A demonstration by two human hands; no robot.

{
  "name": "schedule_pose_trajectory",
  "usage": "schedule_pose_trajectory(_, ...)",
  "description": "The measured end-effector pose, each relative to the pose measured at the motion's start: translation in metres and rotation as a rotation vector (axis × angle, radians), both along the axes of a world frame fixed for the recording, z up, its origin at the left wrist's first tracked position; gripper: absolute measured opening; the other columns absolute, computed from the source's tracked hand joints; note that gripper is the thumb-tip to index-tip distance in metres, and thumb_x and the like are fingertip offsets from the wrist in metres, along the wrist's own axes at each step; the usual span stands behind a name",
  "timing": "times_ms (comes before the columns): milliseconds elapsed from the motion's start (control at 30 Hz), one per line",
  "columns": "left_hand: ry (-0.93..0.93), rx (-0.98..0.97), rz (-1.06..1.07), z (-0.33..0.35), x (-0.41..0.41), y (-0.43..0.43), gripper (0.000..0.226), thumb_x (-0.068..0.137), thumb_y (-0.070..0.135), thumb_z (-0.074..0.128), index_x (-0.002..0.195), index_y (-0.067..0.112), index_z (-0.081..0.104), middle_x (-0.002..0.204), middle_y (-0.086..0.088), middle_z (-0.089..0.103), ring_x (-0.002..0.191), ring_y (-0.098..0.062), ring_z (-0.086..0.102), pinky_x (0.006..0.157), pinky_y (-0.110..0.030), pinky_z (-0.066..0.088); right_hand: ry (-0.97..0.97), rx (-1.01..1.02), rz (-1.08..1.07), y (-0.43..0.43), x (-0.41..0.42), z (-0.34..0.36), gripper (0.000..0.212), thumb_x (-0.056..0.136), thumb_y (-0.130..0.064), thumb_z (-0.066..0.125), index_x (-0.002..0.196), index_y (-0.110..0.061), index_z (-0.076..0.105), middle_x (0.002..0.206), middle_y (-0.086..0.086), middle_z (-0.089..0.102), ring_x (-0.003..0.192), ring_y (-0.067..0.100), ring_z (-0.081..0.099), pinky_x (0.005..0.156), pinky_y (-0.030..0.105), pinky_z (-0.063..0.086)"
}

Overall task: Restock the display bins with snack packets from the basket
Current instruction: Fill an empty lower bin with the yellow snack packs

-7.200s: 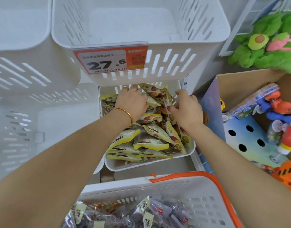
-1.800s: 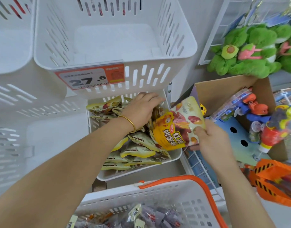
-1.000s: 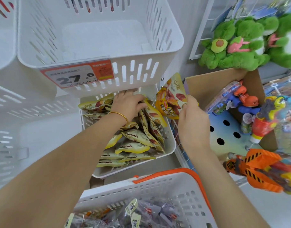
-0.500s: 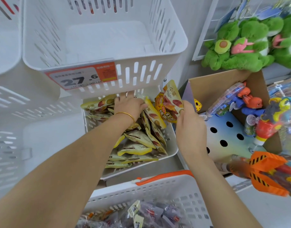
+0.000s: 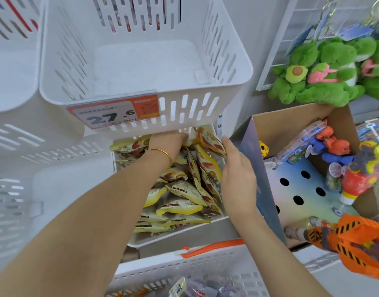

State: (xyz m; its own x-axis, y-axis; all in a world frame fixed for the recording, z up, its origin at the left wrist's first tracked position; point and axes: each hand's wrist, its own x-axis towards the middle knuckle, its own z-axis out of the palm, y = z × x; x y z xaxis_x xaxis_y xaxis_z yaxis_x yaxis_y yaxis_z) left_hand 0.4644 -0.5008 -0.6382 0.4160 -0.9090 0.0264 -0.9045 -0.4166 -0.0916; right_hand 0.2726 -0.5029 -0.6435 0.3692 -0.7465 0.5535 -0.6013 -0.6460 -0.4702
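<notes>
The lower display bin [image 5: 185, 232] holds several yellow snack packets [image 5: 180, 207], some lying flat and some upright along its right side. My left hand [image 5: 166, 143], with a gold bangle on the wrist, reaches under the upper bin and rests on the packets at the back. Its fingertips are partly hidden. My right hand [image 5: 238, 174] has straight fingers laid against the upright packets [image 5: 208, 163] at the bin's right wall. Below stands the white basket [image 5: 216, 271] with an orange handle [image 5: 214, 249], holding dark purple packets [image 5: 197, 290].
An empty white upper bin [image 5: 141, 82] with a price tag [image 5: 114, 115] overhangs the lower one. More white bins [image 5: 23, 185] stand on the left. A cardboard box [image 5: 291, 116] of plastic toys is close on the right, with green plush toys [image 5: 326, 82] above.
My right hand brought a yellow packet to the bin's right side, slid it in upright and let go. Its fingers now lie flat against the packets. My left hand pushed deeper under the upper bin.
</notes>
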Motion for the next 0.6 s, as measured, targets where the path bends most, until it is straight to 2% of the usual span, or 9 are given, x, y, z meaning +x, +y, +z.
schedule_pose_trajectory(100,-0.027,0.032,-0.083,0.000,0.006,0.007,0.032,0.095,0.020,0.043,0.127,0.022,0.047,0.115,-0.010,0.057,0.101,-0.030,0.058,0.075,-0.033,0.046,-0.059,0.135,0.124,0.006,0.002,0.003,0.041,0.089,-0.002,0.055,0.129,-0.013,0.055,0.103,0.010,0.068,0.093,0.027,0.064,0.076,0.038,0.055)
schedule_pose_trajectory(167,-0.074,-0.003,-0.157,-0.002,0.008,0.017,0.035,0.094,0.018,0.043,0.127,0.025,0.046,0.110,-0.007,0.057,0.098,-0.029,0.057,0.071,-0.034,0.045,-0.030,0.107,0.145,0.005,0.005,-0.001,0.036,0.088,-0.003,0.057,0.123,-0.013,0.060,0.096,0.011,0.068,0.085,0.029,0.064,0.070,0.038,0.055)
schedule_pose_trajectory(233,-0.081,-0.057,-0.195,-0.004,0.010,0.025,0.042,0.093,0.016,0.044,0.133,0.029,0.044,0.113,-0.005,0.057,0.102,-0.029,0.056,0.077,-0.036,0.047,0.025,0.045,0.143,-0.005,0.009,-0.006,0.041,0.082,0.006,0.059,0.119,-0.011,0.062,0.093,0.010,0.069,0.079,0.028,0.065,0.066,0.035,0.054)
schedule_pose_trajectory(333,-0.072,-0.131,-0.225,-0.009,0.013,0.033,0.048,0.094,0.013,0.044,0.137,0.033,0.043,0.120,-0.002,0.059,0.112,-0.027,0.052,0.086,-0.035,0.043,0.135,0.044,0.191,-0.021,0.009,-0.010,0.052,0.083,0.007,0.056,0.128,-0.020,0.057,0.115,0.003,0.066,0.099,0.022,0.064,0.082,0.030,0.052)
schedule_pose_trajectory(433,-0.053,-0.187,-0.252,-0.014,0.018,0.038,0.052,0.091,0.006,0.042,0.136,0.032,0.046,0.119,0.000,0.061,0.110,-0.027,0.055,0.088,-0.035,0.037,0.157,0.026,0.264,-0.029,0.003,-0.014,0.059,0.080,0.010,0.058,0.132,-0.019,0.055,0.130,0.007,0.060,0.115,0.030,0.058,0.092,0.042,0.052)
schedule_pose_trajectory(533,-0.062,-0.251,-0.295,-0.013,0.015,0.042,0.038,0.088,0.025,0.038,0.114,0.022,0.065,0.095,-0.003,0.068,0.085,-0.030,0.064,0.078,-0.038,0.041,0.200,-0.101,0.291,-0.023,0.002,-0.016,0.057,0.077,0.009,0.059,0.129,-0.013,0.057,0.129,0.013,0.060,0.114,0.035,0.059,0.091,0.045,0.050)
schedule_pose_trajectory(600,-0.053,-0.240,-0.307,-0.014,0.013,0.046,0.049,0.085,0.043,0.031,0.107,0.017,0.067,0.090,-0.004,0.068,0.081,-0.029,0.065,0.080,-0.040,0.042,0.199,-0.217,0.322,-0.015,0.000,-0.021,0.050,0.078,0.004,0.053,0.125,-0.010,0.060,0.126,0.013,0.061,0.113,0.033,0.060,0.094,0.041,0.047)
